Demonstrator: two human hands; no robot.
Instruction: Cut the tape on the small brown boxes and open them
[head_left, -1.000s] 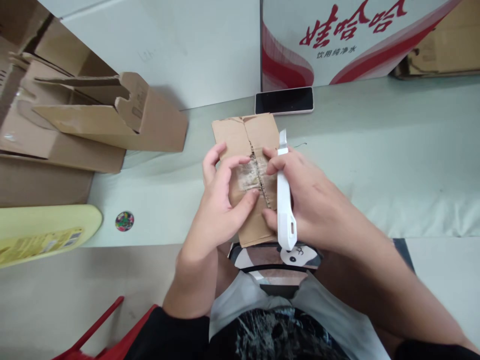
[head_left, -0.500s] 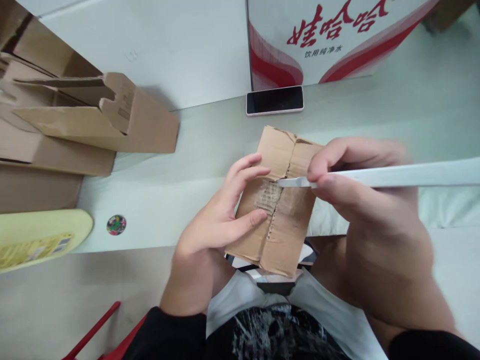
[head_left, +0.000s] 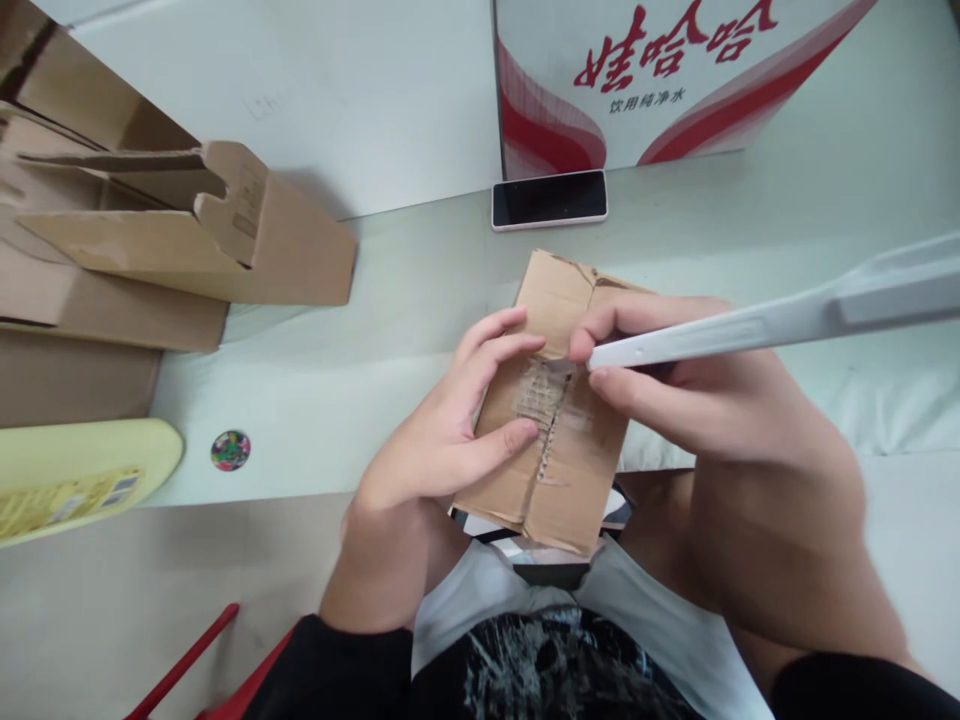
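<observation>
White cutter (head_left: 787, 318) is held to the cardboard box (head_left: 581, 445)!
The brown box is angled slantwise, its seam ragged; the cutter's tip is set at the upper end of the scuffed patch (head_left: 537, 393).

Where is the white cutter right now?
In the head view, right of centre: the white cutter is gripped in the right hand, its tip at the seam of the small cardboard box.
</observation>
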